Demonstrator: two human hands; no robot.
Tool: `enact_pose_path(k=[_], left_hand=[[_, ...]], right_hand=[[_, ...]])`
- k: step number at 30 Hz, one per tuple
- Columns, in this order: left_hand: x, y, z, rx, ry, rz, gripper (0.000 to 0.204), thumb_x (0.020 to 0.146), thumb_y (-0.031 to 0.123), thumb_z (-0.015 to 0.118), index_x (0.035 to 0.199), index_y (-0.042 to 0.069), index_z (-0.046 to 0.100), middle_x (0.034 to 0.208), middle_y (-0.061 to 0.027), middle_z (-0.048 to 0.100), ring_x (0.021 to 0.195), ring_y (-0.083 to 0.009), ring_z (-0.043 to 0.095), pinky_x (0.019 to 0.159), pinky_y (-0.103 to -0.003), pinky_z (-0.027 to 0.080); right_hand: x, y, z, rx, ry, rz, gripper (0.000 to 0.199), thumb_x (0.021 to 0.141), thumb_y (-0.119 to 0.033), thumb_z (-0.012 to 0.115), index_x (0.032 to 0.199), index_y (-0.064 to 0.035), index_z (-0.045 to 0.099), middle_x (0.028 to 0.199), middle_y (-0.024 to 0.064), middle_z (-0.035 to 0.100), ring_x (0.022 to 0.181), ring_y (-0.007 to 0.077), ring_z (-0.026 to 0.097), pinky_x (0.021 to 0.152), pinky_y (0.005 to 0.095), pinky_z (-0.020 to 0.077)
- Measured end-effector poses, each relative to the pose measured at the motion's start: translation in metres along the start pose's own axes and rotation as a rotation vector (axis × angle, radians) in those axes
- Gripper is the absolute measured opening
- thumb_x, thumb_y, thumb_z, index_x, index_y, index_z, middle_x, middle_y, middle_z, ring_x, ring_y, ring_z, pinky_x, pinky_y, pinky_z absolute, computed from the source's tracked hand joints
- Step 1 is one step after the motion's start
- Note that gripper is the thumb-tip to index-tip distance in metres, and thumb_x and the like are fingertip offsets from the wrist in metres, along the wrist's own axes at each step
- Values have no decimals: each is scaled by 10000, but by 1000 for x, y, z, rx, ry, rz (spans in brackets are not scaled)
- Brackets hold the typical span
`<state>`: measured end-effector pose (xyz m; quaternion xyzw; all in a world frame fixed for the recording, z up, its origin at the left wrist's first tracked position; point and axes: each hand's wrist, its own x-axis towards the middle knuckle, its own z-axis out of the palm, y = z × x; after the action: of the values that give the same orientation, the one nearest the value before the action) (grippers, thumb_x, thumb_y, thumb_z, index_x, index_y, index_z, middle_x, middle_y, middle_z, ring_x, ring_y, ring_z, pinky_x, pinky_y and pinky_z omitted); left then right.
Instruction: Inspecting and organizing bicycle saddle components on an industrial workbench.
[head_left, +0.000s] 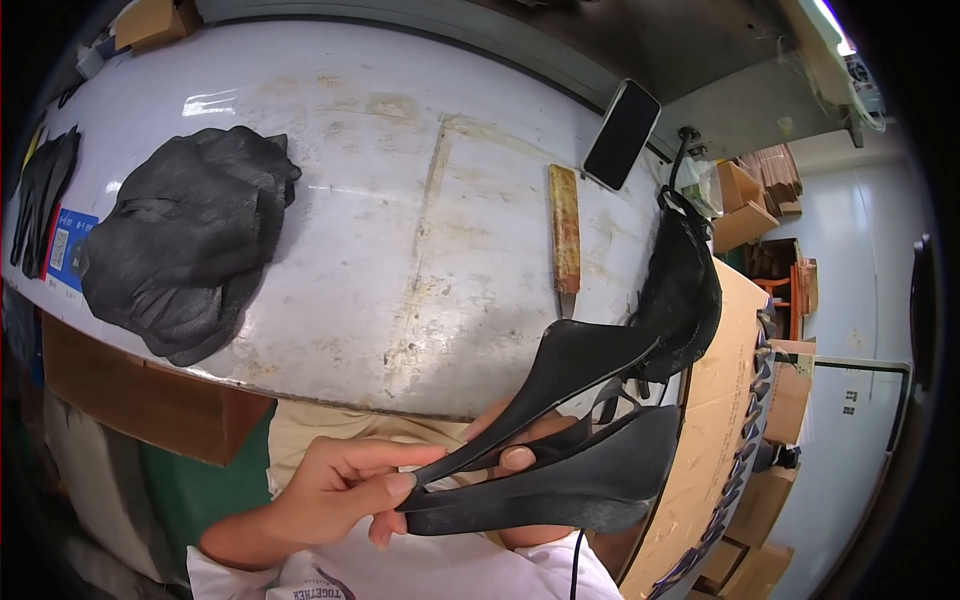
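Note:
Just off the table's front edge, I hold a black bicycle saddle (560,490) with a narrow nose and a wide rear. A thin, curved black flap (580,360) spreads apart from it and meets it near the nose; whether the two are joined there I cannot tell. My left hand (335,485) pinches the nose end between thumb and fingers. Between flap and saddle shows part of my right hand (545,428), its thumb lying against the inner side and its other fingers mostly hidden. Beyond the flap lies a blade tool (565,225) with a worn, stained handle.
A mound of black soft pieces (190,240) sits on the left of the white table (360,200). At the right are a phone (622,135) and a black bundle (690,290). Beside the table, a cardboard box (730,370) borders a row of dark, pointed pieces (735,490).

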<state>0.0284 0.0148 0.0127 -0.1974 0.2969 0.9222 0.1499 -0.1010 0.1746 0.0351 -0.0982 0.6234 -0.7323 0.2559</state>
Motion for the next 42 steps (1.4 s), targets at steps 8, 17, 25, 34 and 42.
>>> enact_pose_path(k=[8, 17, 25, 34, 42], left_hand=[[2, -1, 3, 57, 9, 23, 357, 1002, 22, 516, 1356, 14, 561, 821, -66, 672, 620, -81, 625, 541, -212, 497], [-2, -3, 4, 78, 16, 44, 357, 999, 3, 499, 1349, 17, 566, 766, -43, 684, 621, -61, 645, 532, -186, 509], [-1, -12, 11, 333, 25, 275, 393, 956, -32, 546, 1346, 8, 568, 680, -32, 671, 582, -48, 631, 531, -187, 511], [6, -26, -22, 434, 112, 636, 516, 914, 122, 667, 1393, 5, 514, 598, 50, 492, 497, -37, 409, 535, -203, 444], [48, 14, 26, 32, 152, 487, 754, 992, 125, 554, 1567, 76, 67, 1358, -97, 494, 931, -60, 575, 806, -203, 483]], right_hand=[[0, 0, 5, -280, 33, -179, 308, 995, -273, 590, 864, 6, 612, 810, 157, 675, 658, 197, 630, 605, 315, 512], [1, -14, -9, -185, -99, 295, 142, 816, -42, 781, 932, 6, 715, 1010, 175, 699, 970, 275, 673, 854, 385, 548], [3, 30, -15, 363, -157, 78, 180, 796, -156, 808, 875, -26, 713, 908, 147, 709, 902, 247, 685, 814, 369, 553], [8, 22, -6, 308, -359, 267, 310, 864, -263, 722, 802, 41, 707, 759, 144, 712, 732, 218, 686, 711, 335, 566], [12, 13, -3, 320, -473, 362, 289, 841, -199, 755, 980, 31, 647, 869, 113, 700, 807, 198, 672, 771, 313, 544]])
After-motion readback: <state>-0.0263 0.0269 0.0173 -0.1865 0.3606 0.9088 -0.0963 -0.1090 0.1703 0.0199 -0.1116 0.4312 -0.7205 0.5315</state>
